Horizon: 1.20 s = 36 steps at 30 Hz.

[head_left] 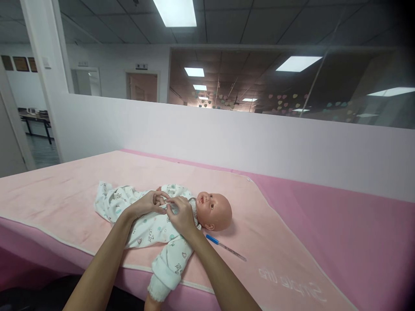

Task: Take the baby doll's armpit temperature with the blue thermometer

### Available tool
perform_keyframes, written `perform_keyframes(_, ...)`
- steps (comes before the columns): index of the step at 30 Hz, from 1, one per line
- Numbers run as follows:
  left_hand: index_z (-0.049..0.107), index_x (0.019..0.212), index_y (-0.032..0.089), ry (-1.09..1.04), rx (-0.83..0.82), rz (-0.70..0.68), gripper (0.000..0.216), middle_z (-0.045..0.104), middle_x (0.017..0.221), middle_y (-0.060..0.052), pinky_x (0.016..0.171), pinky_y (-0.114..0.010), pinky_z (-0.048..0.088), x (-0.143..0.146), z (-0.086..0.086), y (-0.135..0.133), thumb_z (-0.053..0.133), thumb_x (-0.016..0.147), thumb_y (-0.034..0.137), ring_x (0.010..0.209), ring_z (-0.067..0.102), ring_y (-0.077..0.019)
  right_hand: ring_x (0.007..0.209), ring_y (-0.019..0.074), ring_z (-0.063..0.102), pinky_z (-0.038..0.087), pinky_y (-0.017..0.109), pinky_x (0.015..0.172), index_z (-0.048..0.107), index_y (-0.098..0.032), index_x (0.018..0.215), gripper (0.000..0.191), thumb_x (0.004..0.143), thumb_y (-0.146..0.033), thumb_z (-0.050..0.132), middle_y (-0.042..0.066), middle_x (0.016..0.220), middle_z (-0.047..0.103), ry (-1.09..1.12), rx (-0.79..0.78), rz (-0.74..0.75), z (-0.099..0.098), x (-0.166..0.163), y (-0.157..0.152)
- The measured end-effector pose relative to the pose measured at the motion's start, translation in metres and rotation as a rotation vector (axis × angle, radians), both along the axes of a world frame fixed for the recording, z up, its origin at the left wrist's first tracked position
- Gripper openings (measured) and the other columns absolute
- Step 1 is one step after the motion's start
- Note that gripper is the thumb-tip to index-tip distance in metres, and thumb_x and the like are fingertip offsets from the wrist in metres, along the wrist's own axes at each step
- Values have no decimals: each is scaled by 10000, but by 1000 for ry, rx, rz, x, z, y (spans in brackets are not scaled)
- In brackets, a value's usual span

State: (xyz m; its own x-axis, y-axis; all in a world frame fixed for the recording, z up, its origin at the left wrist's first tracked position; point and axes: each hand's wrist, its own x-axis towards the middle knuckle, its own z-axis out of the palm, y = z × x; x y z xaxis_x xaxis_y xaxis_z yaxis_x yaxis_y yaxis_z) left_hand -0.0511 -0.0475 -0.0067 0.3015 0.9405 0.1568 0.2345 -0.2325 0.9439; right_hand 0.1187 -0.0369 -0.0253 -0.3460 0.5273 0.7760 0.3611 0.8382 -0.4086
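A baby doll (215, 211) lies on its back on the pink mat, its bald head to the right. It wears a white printed baby outfit (152, 231) with small animals and green dots. Over its chest, my left hand (149, 203) has thumb and fingers curled together at the front of the cloth. Close beside it, my right hand (182, 214) pinches the same front below the doll's neck. The fingertips of both hands almost meet, and the bit of cloth between them is too small to make out. One doll sleeve hangs toward me over the near edge.
A pen with a blue cap (212, 239) lies beside the doll's head. Under everything is a light pink mat (269, 242) on a darker pink surface (356, 229). A white low wall (227, 138) with glass above it stands behind. A doorway opens at far left.
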Motion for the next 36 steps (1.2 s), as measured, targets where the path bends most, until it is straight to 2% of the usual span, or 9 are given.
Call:
perform_keyframes(5, 569, 823, 171, 16, -4, -1, 338, 494, 549, 67, 643, -238, 378, 1, 1, -1, 748, 543, 232, 580, 485, -98, 781, 162, 572, 429, 273, 737, 618, -202, 813, 136, 755, -139, 512, 19, 789, 643, 12, -3, 7, 1, 1, -2)
perform_keyframes(12, 560, 967, 179, -15, -11, -75, 467, 488, 771, 34, 590, -194, 341, 1, 5, -5, 760, 550, 241, 620, 402, -70, 791, 162, 561, 430, 257, 691, 609, -186, 833, 248, 731, -56, 425, 33, 796, 610, 100, -23, -43, 1, 2, 1)
perform_keyframes(15, 558, 916, 164, -12, -22, -89, 398, 454, 716, 40, 559, -186, 311, 1, 7, -6, 743, 585, 283, 590, 360, -66, 797, 161, 559, 433, 256, 697, 613, -179, 845, 281, 720, -37, 405, 42, 818, 600, 115, -30, -56, 1, 2, 3)
perform_keyframes(20, 554, 760, 140, -10, -16, -61, 270, 453, 711, 12, 607, -196, 338, 2, 7, -5, 668, 669, 368, 693, 428, -109, 830, 160, 552, 433, 252, 717, 622, -182, 877, 316, 708, -24, 406, 42, 856, 592, 108, -40, -54, 1, 2, 3)
perform_keyframes(24, 587, 765, 138, 118, 8, -46, 278, 378, 592, 38, 526, -190, 267, 4, 5, -4, 675, 656, 378, 582, 349, -84, 835, 160, 544, 430, 253, 719, 620, -186, 875, 325, 706, -19, 400, 41, 866, 585, 96, -57, -62, 1, 3, 2)
perform_keyframes(28, 623, 814, 146, 245, 81, 12, 302, 302, 537, 53, 496, -198, 228, 5, 3, -9, 669, 666, 405, 535, 294, -79, 832, 168, 531, 425, 265, 711, 607, -187, 831, 313, 695, -8, 389, 44, 864, 577, 99, -75, -135, 0, 3, 2)
perform_keyframes(33, 625, 942, 176, 323, 96, 88, 395, 438, 661, 24, 557, -198, 323, -16, 3, -20, 703, 627, 402, 629, 402, -103, 851, 172, 504, 412, 278, 735, 585, -183, 813, 326, 679, 34, 382, 47, 884, 568, 48, -30, -212, -2, 3, 2)
perform_keyframes(36, 638, 906, 176, 379, 54, 69, 366, 521, 741, -1, 610, -207, 375, -32, 7, -27, 700, 623, 398, 698, 469, -126, 862, 188, 477, 392, 306, 751, 588, -177, 844, 322, 700, 37, 395, 66, 935, 566, -85, 146, -241, -1, 3, -3)
